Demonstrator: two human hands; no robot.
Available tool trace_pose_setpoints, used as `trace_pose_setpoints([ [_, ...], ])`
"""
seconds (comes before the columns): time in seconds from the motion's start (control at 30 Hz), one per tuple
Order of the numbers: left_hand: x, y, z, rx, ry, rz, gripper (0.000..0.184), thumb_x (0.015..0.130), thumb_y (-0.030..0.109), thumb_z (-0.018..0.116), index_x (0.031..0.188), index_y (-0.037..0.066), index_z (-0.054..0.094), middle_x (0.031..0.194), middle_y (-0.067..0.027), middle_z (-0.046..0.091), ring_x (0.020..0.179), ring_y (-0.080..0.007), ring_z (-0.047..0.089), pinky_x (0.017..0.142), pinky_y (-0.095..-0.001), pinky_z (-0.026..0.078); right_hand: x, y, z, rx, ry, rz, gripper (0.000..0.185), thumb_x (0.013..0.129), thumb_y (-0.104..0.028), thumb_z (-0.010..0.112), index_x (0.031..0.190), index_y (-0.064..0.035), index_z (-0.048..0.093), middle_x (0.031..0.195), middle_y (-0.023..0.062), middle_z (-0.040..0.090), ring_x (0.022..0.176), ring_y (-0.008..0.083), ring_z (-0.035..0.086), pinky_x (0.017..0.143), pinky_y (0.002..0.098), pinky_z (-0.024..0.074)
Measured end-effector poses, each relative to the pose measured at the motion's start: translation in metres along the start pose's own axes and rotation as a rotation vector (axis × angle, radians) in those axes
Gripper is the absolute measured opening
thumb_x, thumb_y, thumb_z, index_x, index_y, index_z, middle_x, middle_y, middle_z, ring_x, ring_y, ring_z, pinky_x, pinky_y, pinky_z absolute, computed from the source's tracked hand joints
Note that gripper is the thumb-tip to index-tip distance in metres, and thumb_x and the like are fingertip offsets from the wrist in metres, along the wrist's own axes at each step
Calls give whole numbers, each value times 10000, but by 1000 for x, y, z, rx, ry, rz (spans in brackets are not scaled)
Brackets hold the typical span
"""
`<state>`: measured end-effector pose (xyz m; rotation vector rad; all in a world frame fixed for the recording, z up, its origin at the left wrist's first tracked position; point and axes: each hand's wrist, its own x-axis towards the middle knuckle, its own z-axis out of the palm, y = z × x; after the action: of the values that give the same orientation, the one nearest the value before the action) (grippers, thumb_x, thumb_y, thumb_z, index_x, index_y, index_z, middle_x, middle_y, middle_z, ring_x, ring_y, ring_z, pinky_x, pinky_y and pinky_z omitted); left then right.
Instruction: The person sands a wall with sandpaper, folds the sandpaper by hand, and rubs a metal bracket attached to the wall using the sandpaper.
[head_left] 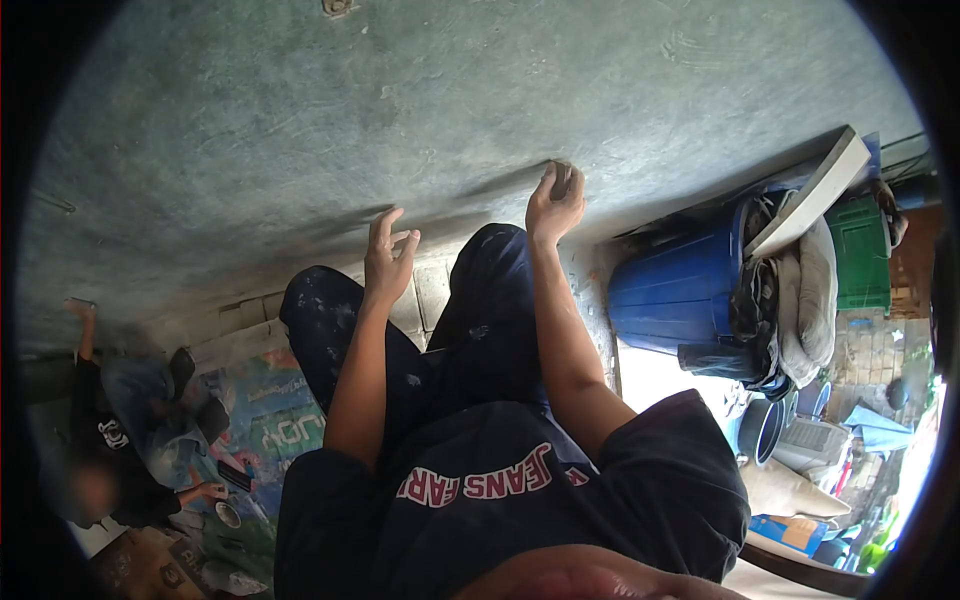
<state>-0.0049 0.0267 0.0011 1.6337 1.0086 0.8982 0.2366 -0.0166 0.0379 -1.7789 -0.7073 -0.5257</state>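
Note:
My left hand (388, 255) is raised just in front of the grey-green plastered wall (420, 110). Its fingers are spread and bent a little, with nothing in them; whether the fingertips touch the plaster I cannot tell. Higher and to the right, my right hand (556, 210) is at the wall, thumb and fingers curled around a small grey-brown piece (564, 178). Its kind does not show, as the fingers cover most of it. Shadows of both hands fall leftward on the plaster. Below my hands are my bent knees in dark trousers (495, 290) with pale dusty smears.
At right stand a blue barrel (670, 295), a leaning pale board (815, 190), grey sacks (812, 300) and a green crate (860, 250). On the left, a co-worker sits by the wall on a printed sheet (285, 430), one hand (82, 310) raised to the wall.

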Motion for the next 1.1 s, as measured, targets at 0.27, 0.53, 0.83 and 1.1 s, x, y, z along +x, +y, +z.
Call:
trace_pose_setpoints([
  [0.27, -2, -7, 1, -42, -32, -26, 436, 928, 202, 603, 1326, 71, 483, 1435, -180, 428, 1157, -308, 593, 928, -372, 495, -5, 1, 6, 67, 48, 81, 138, 880, -156, 639, 889, -25, 597, 734, 112, 639, 664, 240, 624, 660, 332, 474],
  [0.53, -2, 7, -2, -12, -145, -154, 408, 942, 254, 578, 1305, 74, 534, 1542, -173, 268, 1250, -342, 519, 957, -367, 490, 1, 0, 10, 135, 76, 79, 144, 851, -128, 647, 980, -74, 615, 862, 68, 687, 788, 259, 647, 748, 347, 414],
  [0.83, -2, 9, 0, -28, -206, -190, 436, 931, 265, 600, 1302, 44, 541, 1561, -177, 216, 1223, -342, 540, 933, -354, 507, -3, -3, 8, 129, 83, 120, 193, 827, -127, 663, 1014, -92, 630, 818, 102, 683, 714, 293, 622, 730, 368, 421],
  [1.1, -1, 7, 1, -15, -199, -160, 444, 886, 181, 658, 1281, 13, 547, 1552, -236, 185, 1217, -318, 547, 945, -332, 502, 4, -18, 8, 102, 171, 97, 160, 813, -119, 689, 960, -93, 631, 751, 56, 681, 634, 225, 607, 696, 323, 376],
])
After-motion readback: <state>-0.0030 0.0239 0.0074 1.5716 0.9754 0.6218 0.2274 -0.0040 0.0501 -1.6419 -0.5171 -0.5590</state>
